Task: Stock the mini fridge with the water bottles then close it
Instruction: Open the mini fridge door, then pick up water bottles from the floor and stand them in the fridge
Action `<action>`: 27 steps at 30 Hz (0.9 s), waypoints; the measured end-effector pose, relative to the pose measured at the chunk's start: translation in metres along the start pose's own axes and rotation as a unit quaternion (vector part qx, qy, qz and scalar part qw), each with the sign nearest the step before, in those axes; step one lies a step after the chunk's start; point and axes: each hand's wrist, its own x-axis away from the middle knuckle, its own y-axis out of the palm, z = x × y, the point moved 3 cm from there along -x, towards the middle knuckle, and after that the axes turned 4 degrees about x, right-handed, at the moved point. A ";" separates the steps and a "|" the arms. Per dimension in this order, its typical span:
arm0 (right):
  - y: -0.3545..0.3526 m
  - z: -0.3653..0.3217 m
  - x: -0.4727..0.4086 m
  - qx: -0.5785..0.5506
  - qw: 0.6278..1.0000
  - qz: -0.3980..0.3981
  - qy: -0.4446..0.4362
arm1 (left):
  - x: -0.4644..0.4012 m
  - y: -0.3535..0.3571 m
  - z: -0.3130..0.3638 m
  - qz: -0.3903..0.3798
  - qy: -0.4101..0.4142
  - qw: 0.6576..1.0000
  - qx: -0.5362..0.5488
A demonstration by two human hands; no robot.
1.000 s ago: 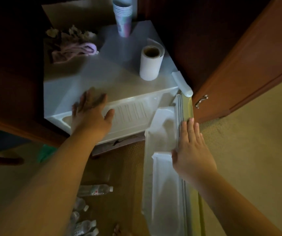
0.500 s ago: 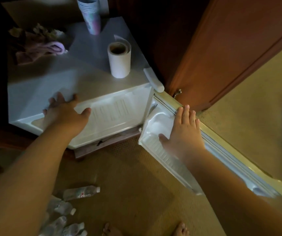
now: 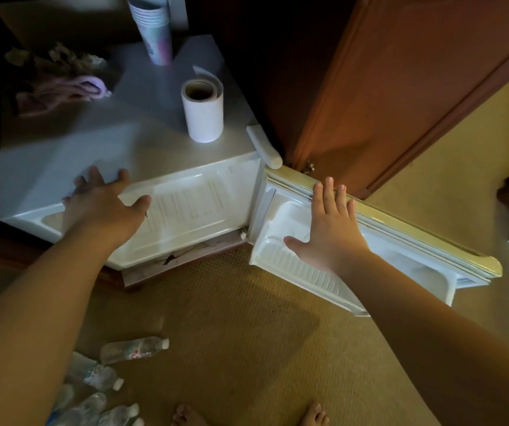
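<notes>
Fridge: the mini fridge (image 3: 142, 155) stands on the carpet, its door (image 3: 379, 238) swung wide to the right and the inside bare as far as I can see.
Left hand: the left hand (image 3: 105, 207) lies flat on the front edge of the fridge top, fingers (image 3: 95, 179) spread, gripping nothing.
Right hand: the right hand (image 3: 330, 226) presses open-palmed on the inner door liner, fingertips over the top edge, holding nothing.
Bottles: the water bottles (image 3: 133, 350) lie loose on the carpet (image 3: 247, 333) near the person's bare feet, well apart from the fridge.
Handling: thin clear plastic, likely light and a little crushable, smooth and prone to roll; best taken round the middle.
Door: stiff on its hinge; a push on the outer edge should shut it.
On top: a paper roll (image 3: 204, 115) and stacked cups (image 3: 155, 29) could topple if the fridge is jolted.
</notes>
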 end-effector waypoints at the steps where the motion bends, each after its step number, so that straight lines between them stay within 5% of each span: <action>1: 0.001 0.001 0.000 -0.003 1.000 -0.002 -0.002 | 0.001 0.000 0.000 -0.001 -0.001 1.000 0.004; 10: 0.008 -0.007 0.000 -0.029 0.999 0.030 0.001 | 0.013 -0.010 -0.002 -0.026 0.003 0.998 0.055; 15: 0.009 -0.090 0.026 -0.117 0.961 0.165 -0.187 | 0.073 0.000 -0.027 0.081 0.017 0.975 0.205; 18: 0.025 -0.162 0.052 -0.151 0.939 0.130 -0.279 | 0.141 0.028 -0.058 0.120 -0.002 0.942 0.314; 22: 0.060 -0.246 0.081 -0.152 0.914 0.017 -0.376 | 0.216 0.065 -0.123 0.090 -0.171 0.914 0.357; 27: 0.123 -0.318 0.098 -0.111 0.886 -0.118 -0.434 | 0.281 0.109 -0.193 0.038 -0.385 0.835 0.392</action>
